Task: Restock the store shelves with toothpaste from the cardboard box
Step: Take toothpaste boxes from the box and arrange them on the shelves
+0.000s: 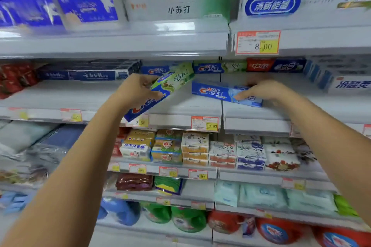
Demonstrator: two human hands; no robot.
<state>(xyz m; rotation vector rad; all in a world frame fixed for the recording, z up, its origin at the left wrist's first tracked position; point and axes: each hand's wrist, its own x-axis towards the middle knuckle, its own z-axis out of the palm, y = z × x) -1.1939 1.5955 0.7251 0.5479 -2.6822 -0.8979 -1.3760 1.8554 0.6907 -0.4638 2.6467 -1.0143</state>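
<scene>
The left hand (138,88) grips a green and blue toothpaste box (176,80) near its middle, fingers and thumb curled round it. The box is tilted, its upper end pointing up and to the right toward the back of the shelf (180,106), its lower end hanging out past the shelf's front edge, just above a price tag (138,122). The right hand (263,91) is off to the right at much the same height, fingers curled over the right end of a blue toothpaste box (212,91) with the thumb tip against its front face, so it holds that box. The blue box lies lengthwise on the same shelf, nearly level, its left end near the upper end of the tilted box but apart from it. Both forearms reach up from the bottom corners. Behind the hands a row of toothpaste boxes (216,67) stands along the back of the shelf, with dark blue boxes (86,75) to the left and white and blue boxes (341,83) to the right. On the shelf above sit white boxes (178,9) and blue packs (86,6), the packs blurred; a red and yellow tag (258,43) reading 8.00 hangs on that shelf's edge. Below the hands are stacked bars of soap (166,146); lower still, green bottles (188,219) and red ones beside them.
</scene>
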